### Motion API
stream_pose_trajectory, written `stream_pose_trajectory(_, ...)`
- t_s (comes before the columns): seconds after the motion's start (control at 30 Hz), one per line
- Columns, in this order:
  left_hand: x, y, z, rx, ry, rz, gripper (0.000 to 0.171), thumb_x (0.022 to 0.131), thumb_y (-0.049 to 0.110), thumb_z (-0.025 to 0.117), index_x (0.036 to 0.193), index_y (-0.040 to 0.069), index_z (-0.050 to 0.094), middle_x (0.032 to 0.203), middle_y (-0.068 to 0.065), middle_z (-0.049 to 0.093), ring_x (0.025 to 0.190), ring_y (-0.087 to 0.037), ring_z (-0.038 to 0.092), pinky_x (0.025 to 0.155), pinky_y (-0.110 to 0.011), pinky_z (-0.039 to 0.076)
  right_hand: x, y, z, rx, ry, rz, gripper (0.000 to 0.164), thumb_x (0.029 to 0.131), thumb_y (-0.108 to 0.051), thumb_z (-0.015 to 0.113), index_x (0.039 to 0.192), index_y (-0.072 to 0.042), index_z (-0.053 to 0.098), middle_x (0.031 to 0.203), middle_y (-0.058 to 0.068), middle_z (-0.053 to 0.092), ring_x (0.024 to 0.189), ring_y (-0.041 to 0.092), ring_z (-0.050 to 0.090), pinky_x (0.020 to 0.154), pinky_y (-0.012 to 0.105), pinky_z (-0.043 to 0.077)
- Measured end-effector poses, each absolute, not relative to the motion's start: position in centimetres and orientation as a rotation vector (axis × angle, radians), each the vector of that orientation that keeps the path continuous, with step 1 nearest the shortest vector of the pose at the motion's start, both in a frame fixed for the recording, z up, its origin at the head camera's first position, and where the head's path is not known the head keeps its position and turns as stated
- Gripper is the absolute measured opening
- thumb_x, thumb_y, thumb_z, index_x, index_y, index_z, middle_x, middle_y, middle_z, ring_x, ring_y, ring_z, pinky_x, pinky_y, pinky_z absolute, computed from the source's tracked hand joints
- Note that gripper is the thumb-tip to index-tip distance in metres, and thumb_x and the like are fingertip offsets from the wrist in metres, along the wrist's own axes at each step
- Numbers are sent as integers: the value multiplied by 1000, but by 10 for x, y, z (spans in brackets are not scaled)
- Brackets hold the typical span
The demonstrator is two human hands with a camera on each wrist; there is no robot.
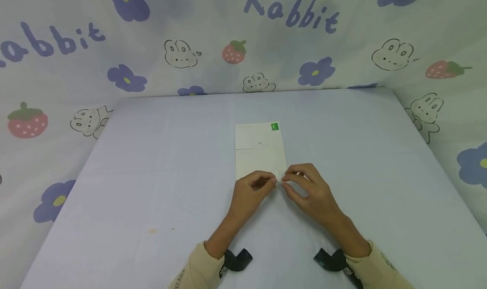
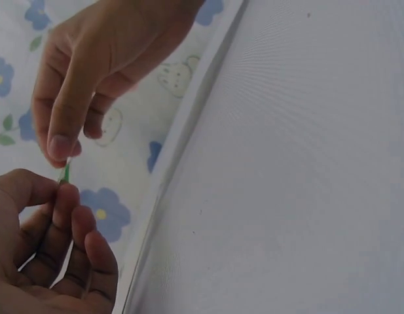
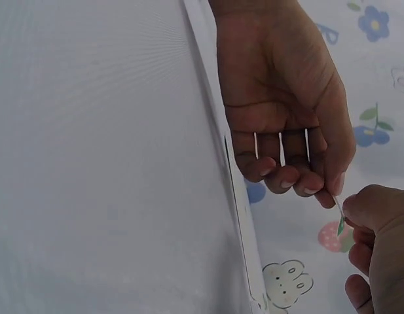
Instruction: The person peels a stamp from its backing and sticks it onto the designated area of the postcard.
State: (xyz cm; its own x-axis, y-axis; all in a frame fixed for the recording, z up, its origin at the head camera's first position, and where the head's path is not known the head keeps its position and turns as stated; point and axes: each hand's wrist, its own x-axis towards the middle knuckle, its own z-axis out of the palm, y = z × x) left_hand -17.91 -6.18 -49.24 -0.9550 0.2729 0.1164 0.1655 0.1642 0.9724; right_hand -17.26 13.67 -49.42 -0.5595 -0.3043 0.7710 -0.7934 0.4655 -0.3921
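Observation:
A pale card (image 1: 258, 156) with a thin dividing line lies upright on the white table, a small green stamp (image 1: 274, 126) in its top right corner. Over its lower edge my two hands meet fingertip to fingertip. My left hand (image 1: 249, 194) pinches a small thin green and white slip (image 2: 65, 173) between thumb and forefinger. My right hand (image 1: 316, 196) pinches the slip's other end with its thumb and forefinger. Seen almost edge-on in the right wrist view, the slip (image 3: 340, 226) shows a white part and a green part; its face is mostly hidden.
A white cloth covers the table (image 1: 163, 145), with a small yellowish stain (image 1: 152, 230) at the front left. Behind and on both sides stands a curtain (image 1: 213, 23) printed with rabbits, strawberries and purple flowers. Black straps (image 1: 237, 260) sit at the wrists.

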Motion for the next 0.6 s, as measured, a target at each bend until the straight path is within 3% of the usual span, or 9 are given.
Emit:
stream_pose_trajectory(0.27, -179, -62, -495, 577, 2427, 1882, 18, 97, 26, 70, 105, 11, 75, 94, 10, 70, 86, -10, 66, 79, -29, 55, -173, 136, -494, 879, -2096, 1046, 23, 100, -22, 63, 97, -1, 73, 106, 11, 63, 96, 25, 58, 83, 20, 46)
stream_pose_trajectory(0.6, -180, -61, -495, 700, 2455, 1893, 15, 97, 25, 69, 104, 14, 76, 90, 9, 69, 82, -11, 63, 73, -28, 55, -172, 137, -496, 864, -2122, 1086, 26, 100, -25, 63, 98, -2, 73, 107, 10, 62, 97, 24, 59, 85, 18, 47)
